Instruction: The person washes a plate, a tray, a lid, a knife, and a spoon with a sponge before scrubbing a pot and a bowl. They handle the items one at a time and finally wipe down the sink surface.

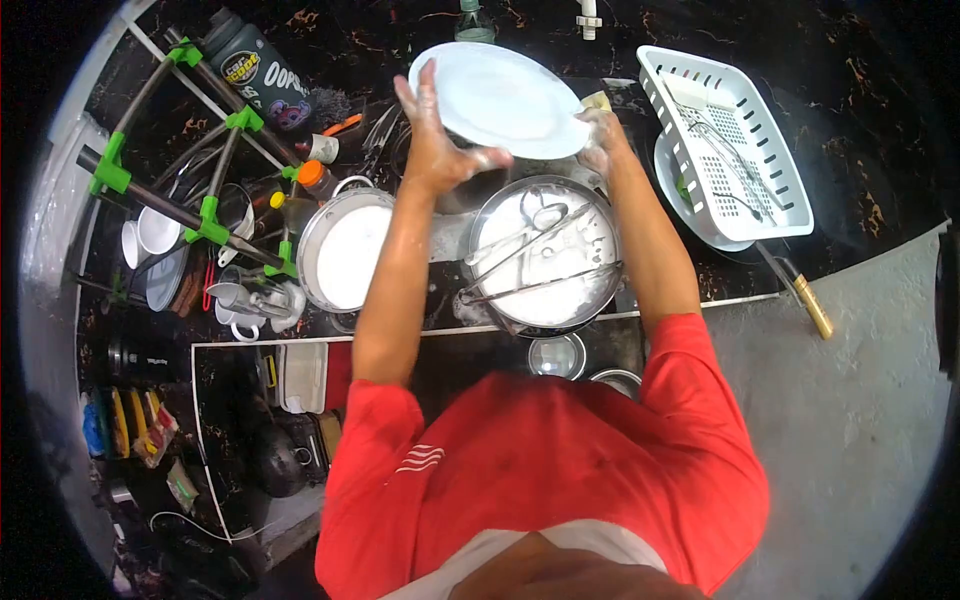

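Observation:
A white plate (pixel 500 100) is raised and tilted above the counter, between my two hands. My left hand (pixel 437 145) grips its left edge, fingers apart and thumb along the lower rim. Closed at the right edge is my right hand (pixel 603 140), with a yellowish sponge (pixel 597 101) showing beside its fingers. Suds coat both hands. Below the plate, a round pan (pixel 545 300) holds white foamy water, with spoons (pixel 548 217) and long thin utensils lying in it or across it. Left of it stands a white pot (pixel 350 255) of whitish liquid.
A white plastic dish basket (pixel 740 150) rests over a plate at the right, near a gold-handled utensil (pixel 812 307). A pipe rack with green joints (pixel 110 172), cups (pixel 157 231) and a dark tumbler (pixel 258 68) occupy the left. A bottle (pixel 474 22) stands behind the raised plate.

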### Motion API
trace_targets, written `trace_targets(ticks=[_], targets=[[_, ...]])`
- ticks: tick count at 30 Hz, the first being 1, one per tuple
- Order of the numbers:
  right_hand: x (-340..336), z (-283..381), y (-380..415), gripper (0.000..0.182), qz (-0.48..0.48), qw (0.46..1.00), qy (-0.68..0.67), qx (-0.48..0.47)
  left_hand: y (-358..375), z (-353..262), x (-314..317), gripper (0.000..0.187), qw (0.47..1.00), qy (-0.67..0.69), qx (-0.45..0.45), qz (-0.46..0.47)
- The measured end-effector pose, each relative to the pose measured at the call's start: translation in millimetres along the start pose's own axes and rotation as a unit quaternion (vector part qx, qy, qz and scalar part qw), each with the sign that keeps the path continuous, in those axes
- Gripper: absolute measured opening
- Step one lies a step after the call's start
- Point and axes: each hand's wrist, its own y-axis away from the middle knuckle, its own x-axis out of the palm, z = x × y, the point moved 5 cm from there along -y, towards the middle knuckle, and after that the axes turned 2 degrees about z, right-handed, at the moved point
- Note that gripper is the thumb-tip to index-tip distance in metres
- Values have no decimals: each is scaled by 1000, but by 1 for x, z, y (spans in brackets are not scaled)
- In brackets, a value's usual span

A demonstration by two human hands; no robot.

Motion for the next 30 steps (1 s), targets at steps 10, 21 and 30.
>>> trace_targets(ticks=[10, 21, 30], targets=[[18, -3, 3, 38, 31, 997, 63, 22, -36, -69, -43, 26, 959, -128, 244, 66], [63, -46, 4, 35, 161, 979, -52, 114, -57, -135, -45, 26, 898, -245, 324, 171], [75, 2, -27, 34, 38, 990, -102, -94, -65, -80, -42, 18, 970, -150, 127, 139]])
